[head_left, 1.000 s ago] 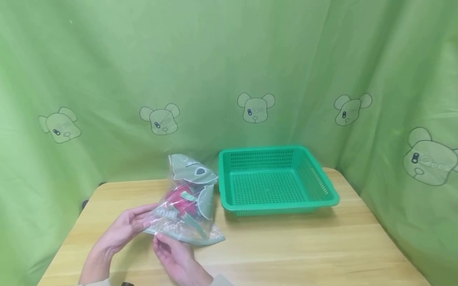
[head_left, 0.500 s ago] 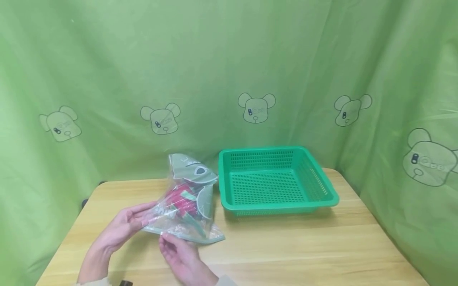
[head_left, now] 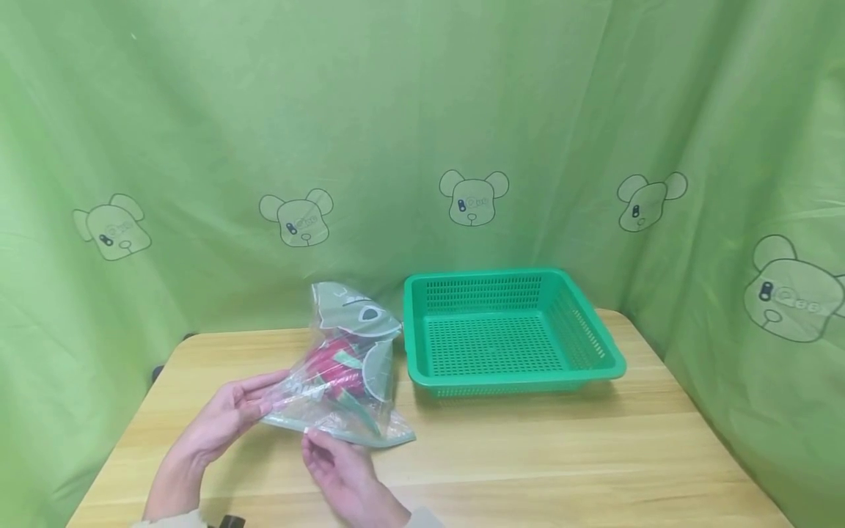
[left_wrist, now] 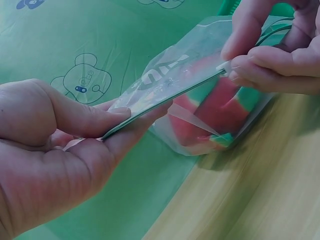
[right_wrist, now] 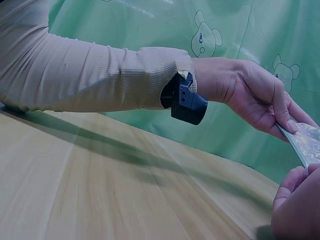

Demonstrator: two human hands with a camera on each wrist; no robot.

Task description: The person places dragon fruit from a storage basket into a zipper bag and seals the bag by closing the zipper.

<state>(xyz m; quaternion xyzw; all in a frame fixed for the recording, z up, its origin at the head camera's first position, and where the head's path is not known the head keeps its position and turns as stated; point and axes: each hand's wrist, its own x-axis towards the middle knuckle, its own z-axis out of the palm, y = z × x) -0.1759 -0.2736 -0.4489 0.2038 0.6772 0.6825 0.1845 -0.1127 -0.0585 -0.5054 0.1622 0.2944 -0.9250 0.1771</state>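
A clear zip bag (head_left: 353, 304) with a printed face and a pale green seal strip lies on the table, its mouth edge lifted towards me. Through the film shows a red-pink item with green tips (head_left: 338, 367), which looks like a dragon fruit. My left hand (head_left: 221, 419) pinches the left end of the seal strip between thumb and fingers. The small white slider (left_wrist: 223, 66) on the strip is pinched by my right hand (head_left: 346, 475), roughly midway along the edge. In the right wrist view the bag is mostly cut off.
A green perforated plastic basket (head_left: 515, 383) stands on the wooden table (head_left: 561, 455), right of the bag and close to it. Green curtains (head_left: 396, 110) with bear-head prints hang behind and at the sides. A black camera (right_wrist: 189, 105) sits on the left wrist.
My right hand has moved right along the seal strip with the slider. The left hand has kept its pinch at the left end, shifting only slightly; the basket has stayed put.
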